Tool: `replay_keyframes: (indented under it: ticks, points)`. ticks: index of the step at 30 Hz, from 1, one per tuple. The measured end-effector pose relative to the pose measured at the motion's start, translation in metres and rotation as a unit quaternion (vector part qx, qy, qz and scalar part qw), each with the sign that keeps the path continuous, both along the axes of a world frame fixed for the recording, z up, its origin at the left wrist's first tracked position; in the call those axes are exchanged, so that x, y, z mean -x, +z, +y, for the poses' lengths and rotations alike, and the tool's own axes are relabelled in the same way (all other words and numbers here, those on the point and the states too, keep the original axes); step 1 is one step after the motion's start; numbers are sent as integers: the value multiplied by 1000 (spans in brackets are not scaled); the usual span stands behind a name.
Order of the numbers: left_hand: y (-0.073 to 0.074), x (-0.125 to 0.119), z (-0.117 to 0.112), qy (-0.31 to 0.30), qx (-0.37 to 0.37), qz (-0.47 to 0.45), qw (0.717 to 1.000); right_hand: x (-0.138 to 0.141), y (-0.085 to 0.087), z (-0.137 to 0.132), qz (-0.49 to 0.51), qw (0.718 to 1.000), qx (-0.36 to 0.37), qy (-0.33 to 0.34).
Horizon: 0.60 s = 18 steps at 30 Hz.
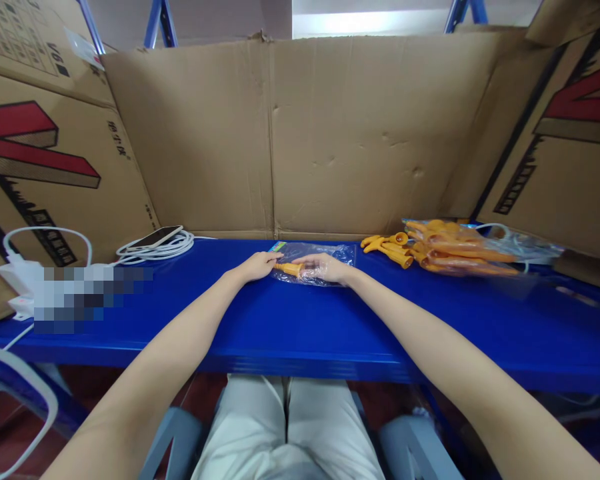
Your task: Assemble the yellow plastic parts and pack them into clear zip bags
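Blue worktop (290, 333), cardboard (355, 133) standing along its back edge. Near that edge's middle, an orange piece (289, 269) lies with a clear bag (325, 283). The right hand (330, 268) grips the piece's wide end; the left hand (259, 266) is at its tip, grip unclear.

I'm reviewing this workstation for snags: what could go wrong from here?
The wrinkled clear bag might snag or tear against the orange piece, which lies between the left hand and right hand. The phone rests on coiled white cable, so a tug could shift it. The loose orange pieces may scatter if bumped.
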State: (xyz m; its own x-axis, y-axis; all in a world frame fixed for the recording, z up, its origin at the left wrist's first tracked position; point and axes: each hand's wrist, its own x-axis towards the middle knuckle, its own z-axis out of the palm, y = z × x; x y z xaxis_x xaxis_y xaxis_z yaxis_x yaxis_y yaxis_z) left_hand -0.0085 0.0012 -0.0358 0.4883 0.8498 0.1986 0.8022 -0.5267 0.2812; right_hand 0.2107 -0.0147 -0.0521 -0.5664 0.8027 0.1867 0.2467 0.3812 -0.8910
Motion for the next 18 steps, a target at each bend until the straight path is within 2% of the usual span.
replay_keyframes:
  ticks: [5,9,11,13,15,16,18]
  points:
    - [4,1,-4,16,-3,26,1000,-2,2,1,-6,1000,-9,-28]
    - [9,5,-4,43,-7,53,998,-4,12,-4,-18,997,-9,-71]
    - [11,8,-3,64,-12,70,995,-9,19,-5,-31,994,-6,-107]
    - [14,13,-3,90,-18,84,992,-18,27,-5,-69,981,-26,-178]
    - [16,19,-2,118,-21,91,989,-32,34,-4,-146,942,-86,-289]
    - [17,21,-2,133,-21,91,987,-41,38,-4,-203,908,-130,-344]
    - [17,25,0,160,-23,81,984,-60,43,-6,-315,813,-174,-459]
